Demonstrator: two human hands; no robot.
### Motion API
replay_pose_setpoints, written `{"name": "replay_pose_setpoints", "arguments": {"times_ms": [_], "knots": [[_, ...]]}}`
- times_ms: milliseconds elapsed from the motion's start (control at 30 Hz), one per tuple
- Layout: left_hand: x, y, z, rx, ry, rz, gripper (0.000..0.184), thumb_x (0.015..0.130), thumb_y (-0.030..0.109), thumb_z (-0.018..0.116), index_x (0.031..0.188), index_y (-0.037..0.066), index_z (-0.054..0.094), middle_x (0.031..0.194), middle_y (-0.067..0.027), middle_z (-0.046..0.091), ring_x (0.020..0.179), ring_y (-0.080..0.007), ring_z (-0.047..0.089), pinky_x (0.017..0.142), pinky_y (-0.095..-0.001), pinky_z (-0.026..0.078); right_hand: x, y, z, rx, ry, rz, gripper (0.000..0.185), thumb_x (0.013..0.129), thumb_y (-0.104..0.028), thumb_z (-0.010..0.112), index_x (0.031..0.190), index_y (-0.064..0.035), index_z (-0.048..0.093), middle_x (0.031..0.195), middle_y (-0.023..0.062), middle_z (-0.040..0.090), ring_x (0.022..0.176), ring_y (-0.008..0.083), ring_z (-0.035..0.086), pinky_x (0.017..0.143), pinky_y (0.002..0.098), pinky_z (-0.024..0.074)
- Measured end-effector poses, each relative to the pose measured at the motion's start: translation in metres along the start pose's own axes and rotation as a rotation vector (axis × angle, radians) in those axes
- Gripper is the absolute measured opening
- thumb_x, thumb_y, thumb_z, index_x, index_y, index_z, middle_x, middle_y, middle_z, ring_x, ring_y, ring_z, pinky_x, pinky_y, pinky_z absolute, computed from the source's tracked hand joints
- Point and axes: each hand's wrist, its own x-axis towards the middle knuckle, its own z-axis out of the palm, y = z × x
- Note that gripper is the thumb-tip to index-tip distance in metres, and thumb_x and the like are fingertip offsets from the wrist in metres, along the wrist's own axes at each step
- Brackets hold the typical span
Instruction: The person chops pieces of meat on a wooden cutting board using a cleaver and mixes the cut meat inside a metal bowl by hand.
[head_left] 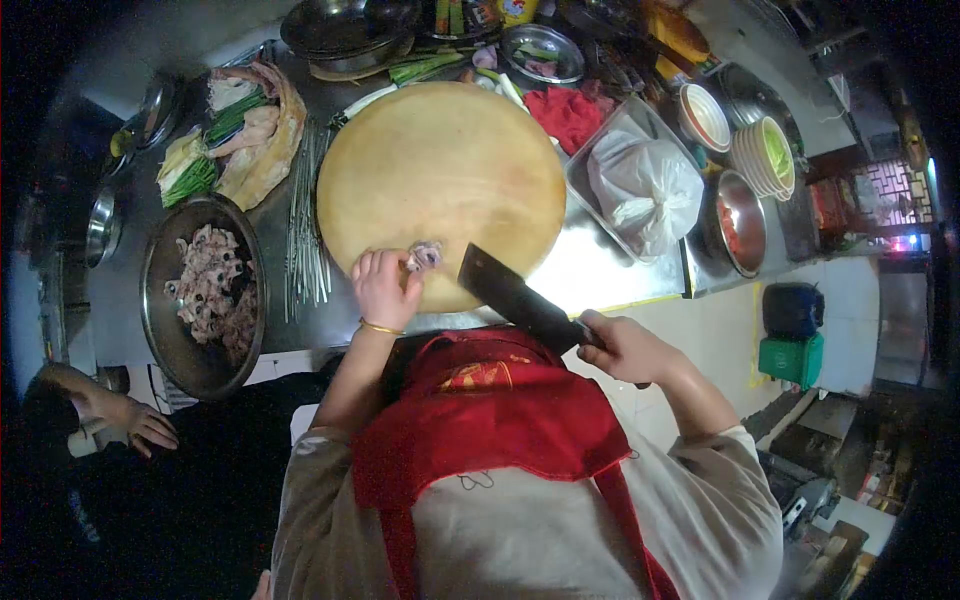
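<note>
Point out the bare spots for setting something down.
Bare: the middle and far side of the board, beyond the left hand and cleaver; the counter between the board and the tray's near side. Crowded: left, with skewers and bowl; behind the board, with greens.

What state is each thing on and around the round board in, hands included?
Left hand: fingertips at the meat piece, grip unclear
Right hand: closed around the cleaver handle
Cleaver: held, blade over the board
Meat piece: on the board
Board: lying flat, mostly bare
Large bowl: uncovered, partly filled with cut pieces
Skewers: loosely bundled
White bag: filled, knotted shut
</note>
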Motion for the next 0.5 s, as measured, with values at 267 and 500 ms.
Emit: {"name": "replay_pose_setpoints", "arguments": {"times_ms": [267,500], "knots": [[0.041,0.029,-0.01,0.21,-0.489,0.018,0.031,0.072,0.041,0.073,0.097,0.023,0.066,0.095,-0.0041,0.062,0.093,-0.0252,0.063,0.076,-0.0423,0.051,0.04,0.031,0.044,0.202,0.414,0.215,0.028,0.092,-0.021,0.06,0.11,-0.0016,0.05,0.066,0.016,0.059,0.058,0.0325,0.062,0.055,0.0424,0.0466],[0.055,-0.038,-0.094,-0.219,0.074,-0.259,0.025,0.074,0.023,0.076,0.092,0.01,0.065,0.089,-0.0084,0.064,0.076,-0.0268,0.067,0.069,-0.0386,0.055,0.047,0.041,0.052,0.377,0.438,0.167,0.025,0.095,-0.015,0.056,0.115,-0.0029,0.046,0.064,0.0058,0.055,0.047,0.0147,0.054,0.044,0.0305,0.0458]]}}
